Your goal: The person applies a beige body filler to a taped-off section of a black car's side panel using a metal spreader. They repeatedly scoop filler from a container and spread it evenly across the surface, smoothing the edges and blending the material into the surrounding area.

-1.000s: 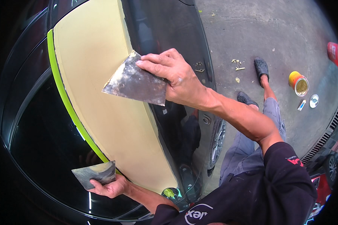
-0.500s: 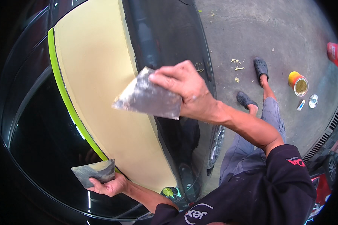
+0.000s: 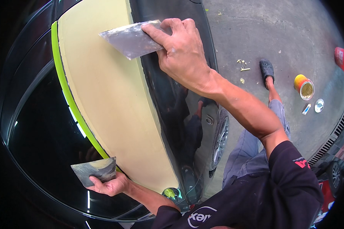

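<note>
My right hand (image 3: 185, 55) is closed round a flat grey metal filler spreader (image 3: 130, 40) with pale paste along its far edge. It is over the far part of a car panel coated in smooth cream body filler (image 3: 107, 99); whether the blade touches the coat, I cannot tell. Lower left, my left hand (image 3: 113, 185) grips a second metal spreader (image 3: 95, 170), smeared with grey and yellowish paste, above the dark window glass. Bright green masking tape (image 3: 61, 72) lines the panel's left edge, beside the glass.
Glossy dark bodywork (image 3: 160, 87) borders the filler on the right. On the floor stand an open yellow-and-red can (image 3: 301, 82), a round lid (image 3: 319, 105), a small tube (image 3: 306, 109) and a red bucket (image 3: 341, 61). Yellowish scraps (image 3: 243, 68) lie near my shoe (image 3: 267, 69).
My right hand has moved away from me, up along the panel, and its spreader has turned. My left hand with its spreader has barely shifted.
</note>
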